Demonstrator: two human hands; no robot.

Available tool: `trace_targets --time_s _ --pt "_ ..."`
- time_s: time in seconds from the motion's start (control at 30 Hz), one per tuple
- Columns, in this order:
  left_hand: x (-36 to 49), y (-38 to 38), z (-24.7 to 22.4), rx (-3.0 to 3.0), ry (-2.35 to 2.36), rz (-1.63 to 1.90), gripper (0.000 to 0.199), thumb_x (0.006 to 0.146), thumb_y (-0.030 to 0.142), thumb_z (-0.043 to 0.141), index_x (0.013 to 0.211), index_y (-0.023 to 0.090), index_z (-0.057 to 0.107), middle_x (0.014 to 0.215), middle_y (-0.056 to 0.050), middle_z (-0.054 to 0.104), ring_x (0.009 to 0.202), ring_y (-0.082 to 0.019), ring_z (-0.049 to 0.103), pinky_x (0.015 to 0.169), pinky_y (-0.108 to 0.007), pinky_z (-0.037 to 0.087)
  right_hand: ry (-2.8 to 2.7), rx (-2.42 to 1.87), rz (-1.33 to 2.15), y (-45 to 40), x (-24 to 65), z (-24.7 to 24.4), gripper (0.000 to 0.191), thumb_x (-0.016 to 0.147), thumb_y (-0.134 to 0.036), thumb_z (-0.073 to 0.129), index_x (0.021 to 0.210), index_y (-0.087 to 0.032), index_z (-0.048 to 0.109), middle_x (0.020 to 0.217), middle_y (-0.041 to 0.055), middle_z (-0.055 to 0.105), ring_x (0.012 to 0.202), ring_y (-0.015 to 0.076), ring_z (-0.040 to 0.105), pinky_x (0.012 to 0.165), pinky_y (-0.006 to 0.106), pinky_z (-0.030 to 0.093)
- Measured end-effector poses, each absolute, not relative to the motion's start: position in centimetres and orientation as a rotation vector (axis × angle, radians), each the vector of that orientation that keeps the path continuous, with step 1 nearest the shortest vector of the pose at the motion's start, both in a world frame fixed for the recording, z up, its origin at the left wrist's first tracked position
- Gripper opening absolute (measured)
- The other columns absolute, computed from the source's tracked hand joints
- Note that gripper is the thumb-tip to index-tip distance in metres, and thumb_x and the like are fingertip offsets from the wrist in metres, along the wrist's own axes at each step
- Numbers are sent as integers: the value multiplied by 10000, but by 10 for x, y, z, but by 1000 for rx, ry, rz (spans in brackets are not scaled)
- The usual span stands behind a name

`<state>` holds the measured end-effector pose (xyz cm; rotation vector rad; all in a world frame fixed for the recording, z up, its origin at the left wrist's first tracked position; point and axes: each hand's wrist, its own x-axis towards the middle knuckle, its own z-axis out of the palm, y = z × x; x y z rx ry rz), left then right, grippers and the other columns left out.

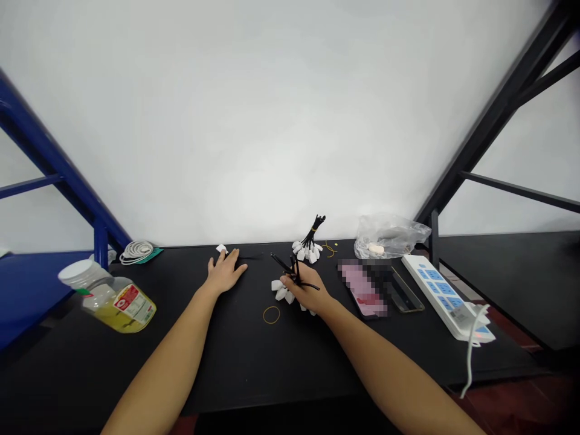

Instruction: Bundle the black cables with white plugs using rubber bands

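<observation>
My right hand is closed around a bunch of thin black cords, whose white block-like ends hang below the fingers. Farther left, my left hand reaches flat over the black tabletop with its fingers spread. Its fingertips are at a single black cord with a white end; whether they press on it I cannot tell. Near the wall stands another bundle of black cords with white ends, bound by a yellow rubber band. A loose rubber band lies between my arms.
On the left are a tilted plastic jar of yellow liquid and a coiled white cable. To the right lie a clear plastic bag, a pink-screened phone, a dark phone-like slab and a white power strip. More rubber bands lie behind.
</observation>
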<state>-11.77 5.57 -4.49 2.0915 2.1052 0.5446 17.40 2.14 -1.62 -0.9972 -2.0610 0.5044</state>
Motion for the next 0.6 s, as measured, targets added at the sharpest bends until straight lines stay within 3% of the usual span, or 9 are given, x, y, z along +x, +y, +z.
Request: trace_targets --time_s 0.07,0.17,0.27,0.37,0.47,0.53,0.6 --pt "-121 56 -45 2100 2169 439 495 960 457 473 1406 259 554 1494 -127 526 1428 -403 361 1143 -687 160 -1999 -1007 492 21 174 -15 237 958 -410 541 816 -226 591 804 30 645 736 180 597 681 300 468" --pt "-113 51 -42 2183 2232 465 318 961 390 476 1127 261 715 1272 -116 668 1262 -362 512 1143 -650 169 -1953 -1035 518 24 175 -14 231 948 -398 557 797 -228 598 776 27 658 717 182 604 672 302 466" --pt "-103 45 -36 2272 2168 545 226 943 323 506 915 234 712 1081 -99 704 1140 -324 563 1134 -622 190 -1991 -1094 547 26 175 -14 210 912 -394 611 781 -230 595 741 13 656 682 180 604 630 288 448" --pt "-93 40 -28 2275 2016 779 218 964 313 470 891 217 653 962 -68 703 1020 -274 600 1127 -600 222 -1957 -1110 545 26 175 -16 210 921 -404 600 803 -230 595 766 15 666 694 180 614 639 288 452" --pt "-77 32 -16 2056 1812 1175 252 986 381 439 923 211 614 887 -42 686 905 -232 622 1042 -507 385 -1934 -1074 557 24 175 -17 219 933 -418 583 824 -229 603 789 21 668 717 184 619 661 297 463" --pt "-59 23 -7 1858 1609 1397 275 981 431 462 943 206 615 916 -48 683 892 -220 637 930 -418 478 -1952 -1029 586 23 175 -16 224 933 -425 584 831 -228 615 797 23 665 735 188 622 670 301 467" --pt "-39 13 -1 1795 1375 1499 256 965 427 515 924 202 632 992 -61 682 963 -215 645 918 -371 494 -2004 -942 650 22 174 -15 186 902 -416 633 884 -231 637 841 22 674 766 189 632 688 301 479"
